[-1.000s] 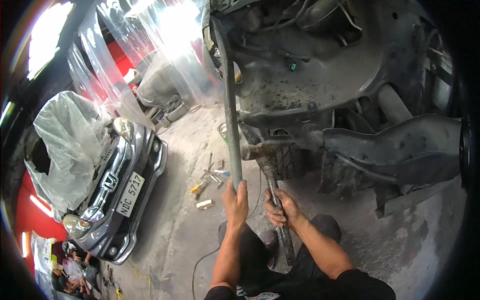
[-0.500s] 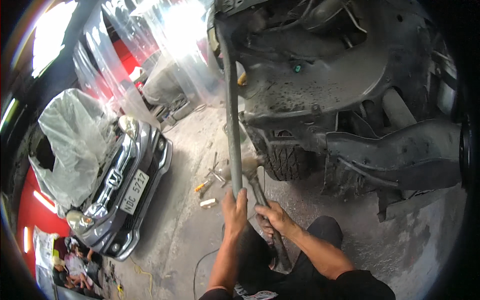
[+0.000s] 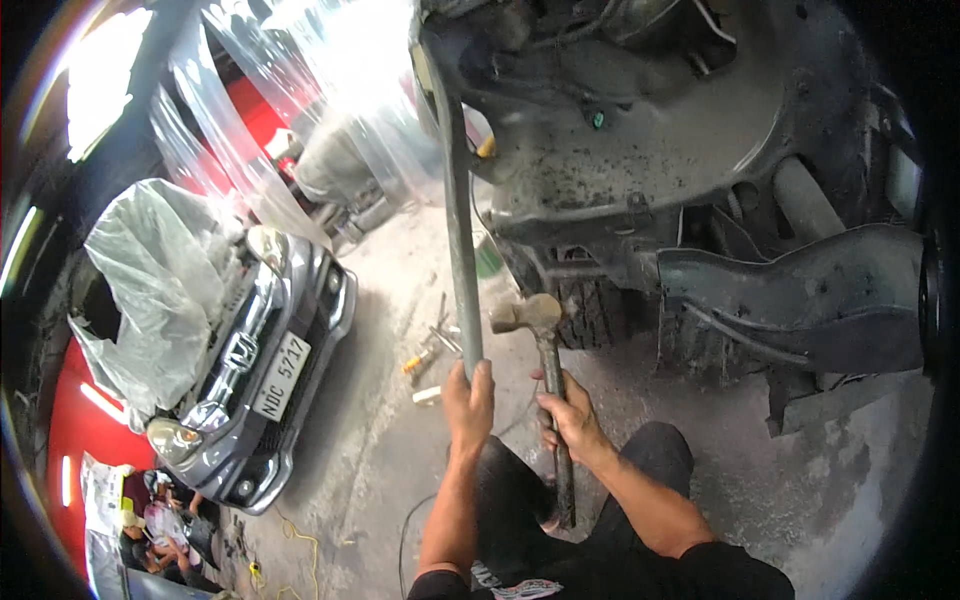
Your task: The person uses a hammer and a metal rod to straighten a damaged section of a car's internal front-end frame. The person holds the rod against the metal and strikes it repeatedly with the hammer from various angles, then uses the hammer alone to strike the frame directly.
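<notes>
My left hand [image 3: 468,405] is closed around a long grey metal bar [image 3: 459,250]; the bar's far end lies at the edge of a dark, stripped vehicle underbody [image 3: 640,165]. A hammer [image 3: 525,313] with a worn head is in my right hand [image 3: 570,420], fingers wrapped round its long dark handle. The head is just right of the bar, in front of a tire [image 3: 590,320]; whether it touches the bar I cannot tell. Below my hands are my dark-clad knees [image 3: 650,460].
A car front [image 3: 300,380] under plastic sheeting [image 3: 150,290] stands left. Scattered tools [image 3: 425,355], a cord [image 3: 315,545] and a small white block [image 3: 425,396] lie on the concrete floor [image 3: 370,450]. Clear curtains [image 3: 230,150] hang behind. People [image 3: 165,540] crouch at lower left.
The hammer head dipped half a second ago and is now higher and slightly farther right, its handle more upright. The bar's lower part has shifted slightly; both grips remain.
</notes>
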A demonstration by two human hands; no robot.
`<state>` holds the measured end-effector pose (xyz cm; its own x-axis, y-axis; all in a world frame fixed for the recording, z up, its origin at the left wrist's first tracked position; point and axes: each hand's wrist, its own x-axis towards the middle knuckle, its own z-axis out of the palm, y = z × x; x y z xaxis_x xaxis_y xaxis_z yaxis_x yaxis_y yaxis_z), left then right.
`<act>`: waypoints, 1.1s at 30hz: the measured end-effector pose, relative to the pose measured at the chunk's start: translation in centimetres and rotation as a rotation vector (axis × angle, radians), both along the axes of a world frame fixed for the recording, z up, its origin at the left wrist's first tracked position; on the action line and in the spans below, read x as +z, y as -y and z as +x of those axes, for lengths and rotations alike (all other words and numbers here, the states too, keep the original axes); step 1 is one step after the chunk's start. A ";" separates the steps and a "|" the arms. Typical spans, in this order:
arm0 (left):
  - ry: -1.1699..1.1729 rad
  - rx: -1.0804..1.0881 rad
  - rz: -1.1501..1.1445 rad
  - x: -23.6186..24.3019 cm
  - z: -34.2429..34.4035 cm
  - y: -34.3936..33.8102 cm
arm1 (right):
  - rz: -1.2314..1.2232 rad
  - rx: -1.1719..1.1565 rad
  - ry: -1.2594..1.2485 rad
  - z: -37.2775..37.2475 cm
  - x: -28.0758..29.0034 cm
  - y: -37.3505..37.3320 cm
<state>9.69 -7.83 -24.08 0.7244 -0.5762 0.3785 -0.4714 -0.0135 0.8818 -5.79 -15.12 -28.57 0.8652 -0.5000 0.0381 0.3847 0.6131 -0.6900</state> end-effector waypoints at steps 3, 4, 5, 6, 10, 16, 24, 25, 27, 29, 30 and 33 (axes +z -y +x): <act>0.020 -0.017 -0.002 0.2 0.4 0.0 | 0.055 -0.163 -0.167 0.0 1.2 -1.4; 0.026 -0.018 -0.005 0.3 0.4 -0.1 | 0.053 -0.163 -0.160 0.3 1.3 -1.2; 0.009 -0.029 -0.012 0.6 0.2 -0.1 | 0.113 -0.123 -0.132 0.6 1.3 -1.1; -0.010 -0.040 -0.018 0.8 0.0 -0.1 | 0.174 -0.082 -0.105 0.9 1.4 -0.9; 0.014 -0.040 -0.032 0.5 0.6 0.3 | 0.236 0.020 0.043 1.6 3.4 -0.6; 0.210 0.006 -0.004 1.2 2.1 -0.2 | 0.074 0.117 0.097 0.9 3.7 0.7; 0.160 -0.012 0.007 1.7 1.5 0.0 | 0.657 -0.192 0.042 2.9 -1.0 0.7; 0.162 -0.010 0.008 1.6 1.6 -0.4 | 0.416 -0.080 0.011 2.9 -0.5 0.4; 0.206 0.025 0.012 2.5 2.3 -1.8 | 0.002 0.116 0.049 1.2 4.7 0.2; 0.144 0.054 0.081 3.5 2.4 -2.9 | -0.058 0.067 0.055 0.5 5.9 0.7; 0.091 0.010 0.040 3.4 1.9 -1.9 | -0.131 0.016 0.063 0.5 6.2 1.2; 0.142 0.004 0.072 3.3 1.0 -1.4 | 0.044 -0.022 0.073 1.1 3.8 0.8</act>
<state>10.72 -6.46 -20.78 0.6689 -0.6027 0.4351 -0.5912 -0.0765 0.8029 -4.71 -15.96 -24.80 0.8496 -0.5215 0.0784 0.4469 0.6332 -0.6319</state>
